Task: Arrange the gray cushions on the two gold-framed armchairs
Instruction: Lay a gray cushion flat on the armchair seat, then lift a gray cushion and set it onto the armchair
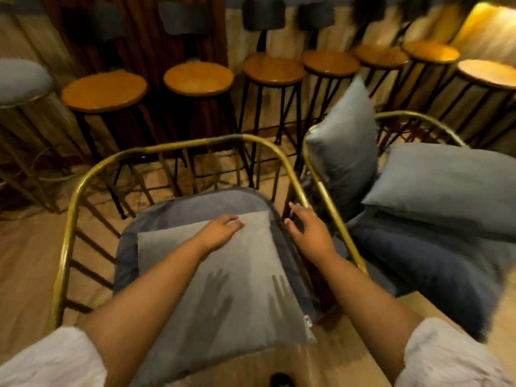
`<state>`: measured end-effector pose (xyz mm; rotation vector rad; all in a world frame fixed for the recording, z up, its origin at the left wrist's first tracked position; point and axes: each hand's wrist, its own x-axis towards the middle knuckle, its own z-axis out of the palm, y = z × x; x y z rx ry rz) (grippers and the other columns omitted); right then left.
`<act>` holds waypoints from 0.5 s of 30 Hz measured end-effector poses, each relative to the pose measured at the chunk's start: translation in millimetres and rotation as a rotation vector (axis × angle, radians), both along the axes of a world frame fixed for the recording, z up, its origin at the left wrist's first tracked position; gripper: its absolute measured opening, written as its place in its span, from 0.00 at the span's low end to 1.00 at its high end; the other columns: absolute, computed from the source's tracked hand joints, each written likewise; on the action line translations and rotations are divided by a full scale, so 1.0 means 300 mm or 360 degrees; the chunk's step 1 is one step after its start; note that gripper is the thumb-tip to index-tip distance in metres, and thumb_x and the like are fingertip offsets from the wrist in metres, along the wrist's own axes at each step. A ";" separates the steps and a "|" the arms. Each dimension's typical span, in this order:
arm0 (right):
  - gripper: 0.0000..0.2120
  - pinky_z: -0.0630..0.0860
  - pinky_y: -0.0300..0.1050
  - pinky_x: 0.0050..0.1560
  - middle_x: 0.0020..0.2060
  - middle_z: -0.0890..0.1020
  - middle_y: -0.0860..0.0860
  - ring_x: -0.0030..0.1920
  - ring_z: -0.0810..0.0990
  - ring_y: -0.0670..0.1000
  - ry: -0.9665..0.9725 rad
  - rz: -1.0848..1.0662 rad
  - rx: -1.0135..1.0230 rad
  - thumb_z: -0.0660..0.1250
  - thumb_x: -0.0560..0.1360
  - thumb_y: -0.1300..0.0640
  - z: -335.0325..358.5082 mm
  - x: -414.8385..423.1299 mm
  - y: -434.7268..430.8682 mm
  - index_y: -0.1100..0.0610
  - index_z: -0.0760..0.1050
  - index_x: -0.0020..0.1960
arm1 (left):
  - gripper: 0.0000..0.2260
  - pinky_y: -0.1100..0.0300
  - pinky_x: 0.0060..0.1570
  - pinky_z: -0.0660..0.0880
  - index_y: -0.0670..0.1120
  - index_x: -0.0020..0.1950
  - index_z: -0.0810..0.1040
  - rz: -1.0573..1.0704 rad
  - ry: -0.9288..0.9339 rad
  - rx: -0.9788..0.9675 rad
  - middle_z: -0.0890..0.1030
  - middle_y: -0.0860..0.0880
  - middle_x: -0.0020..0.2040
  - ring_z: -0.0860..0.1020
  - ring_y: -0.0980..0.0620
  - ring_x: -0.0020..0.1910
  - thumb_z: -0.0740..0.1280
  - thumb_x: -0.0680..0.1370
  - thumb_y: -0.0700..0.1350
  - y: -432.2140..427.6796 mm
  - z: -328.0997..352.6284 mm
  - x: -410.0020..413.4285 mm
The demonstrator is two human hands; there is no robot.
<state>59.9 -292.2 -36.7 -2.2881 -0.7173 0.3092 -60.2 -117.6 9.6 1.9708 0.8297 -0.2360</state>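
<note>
Cushion in hand: we have the light gray cushion (223, 277) lying flat on the dark seat pad (195, 202) of the near armchair (69, 219), its near edge overhanging the front of the seat.
Left hand: our left hand (220, 227) rests palm-down on the cushion's far edge, fingers together and flat, gripping nothing.
Right hand: our right hand (307, 230) hovers just off the cushion's right corner, beside the gold arm rail, fingers loosely spread and empty.
Other cushions: one blue-gray cushion (343, 141) stands upright in the far armchair (418, 118), another (446, 185) lies tilted across its seat.
Handling: we judge it soft, light and floppy (it dents under a palm), unlikely to slip on fabric.
Where to hold: we would take two opposite corners or side seams, then stand it against the backrest.
</note>
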 end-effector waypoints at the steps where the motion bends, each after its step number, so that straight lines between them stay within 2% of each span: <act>1: 0.23 0.61 0.51 0.72 0.68 0.73 0.60 0.72 0.65 0.60 -0.0033 -0.0050 0.0034 0.64 0.77 0.53 0.044 0.022 -0.055 0.59 0.69 0.69 | 0.22 0.58 0.65 0.62 0.46 0.73 0.66 -0.0065 -0.0061 -0.0003 0.67 0.46 0.74 0.66 0.46 0.72 0.57 0.80 0.53 -0.046 0.055 0.052; 4: 0.24 0.58 0.49 0.72 0.70 0.71 0.59 0.73 0.63 0.60 -0.0106 -0.0191 0.0084 0.64 0.77 0.54 0.145 0.113 -0.225 0.58 0.67 0.71 | 0.21 0.57 0.63 0.65 0.44 0.71 0.69 -0.0199 -0.0244 -0.0008 0.71 0.45 0.69 0.69 0.47 0.68 0.58 0.80 0.51 -0.195 0.168 0.201; 6: 0.25 0.60 0.48 0.71 0.71 0.69 0.58 0.73 0.63 0.58 -0.0090 -0.0314 0.0101 0.63 0.78 0.52 0.197 0.187 -0.355 0.57 0.65 0.72 | 0.19 0.60 0.54 0.67 0.42 0.68 0.72 -0.0291 -0.0280 -0.0026 0.75 0.45 0.61 0.72 0.50 0.59 0.59 0.80 0.50 -0.313 0.207 0.302; 8: 0.26 0.63 0.44 0.67 0.70 0.69 0.58 0.70 0.67 0.57 -0.0079 -0.0425 0.0126 0.63 0.78 0.51 0.232 0.266 -0.482 0.56 0.64 0.73 | 0.17 0.61 0.46 0.69 0.42 0.64 0.73 -0.0362 -0.0293 -0.0031 0.75 0.46 0.58 0.71 0.51 0.56 0.60 0.80 0.51 -0.426 0.224 0.407; 10: 0.26 0.62 0.43 0.66 0.70 0.69 0.58 0.70 0.68 0.56 -0.0095 -0.0493 0.0120 0.63 0.78 0.52 0.257 0.355 -0.621 0.57 0.63 0.73 | 0.20 0.59 0.54 0.71 0.43 0.66 0.72 -0.0400 -0.0313 0.0003 0.75 0.45 0.63 0.73 0.49 0.61 0.61 0.79 0.53 -0.547 0.232 0.526; 12: 0.26 0.61 0.45 0.68 0.71 0.68 0.58 0.71 0.66 0.56 -0.0098 -0.0537 0.0090 0.62 0.78 0.51 0.270 0.457 -0.764 0.57 0.63 0.73 | 0.24 0.56 0.63 0.69 0.43 0.71 0.69 -0.0388 -0.0328 -0.0023 0.73 0.44 0.69 0.72 0.46 0.67 0.61 0.79 0.53 -0.673 0.240 0.650; 15: 0.26 0.60 0.45 0.69 0.72 0.66 0.57 0.71 0.65 0.56 -0.0063 -0.0588 0.0027 0.61 0.78 0.50 0.287 0.611 -0.958 0.56 0.61 0.73 | 0.24 0.58 0.61 0.68 0.42 0.72 0.67 -0.0374 -0.0369 -0.0105 0.71 0.44 0.71 0.71 0.46 0.68 0.61 0.79 0.52 -0.846 0.238 0.811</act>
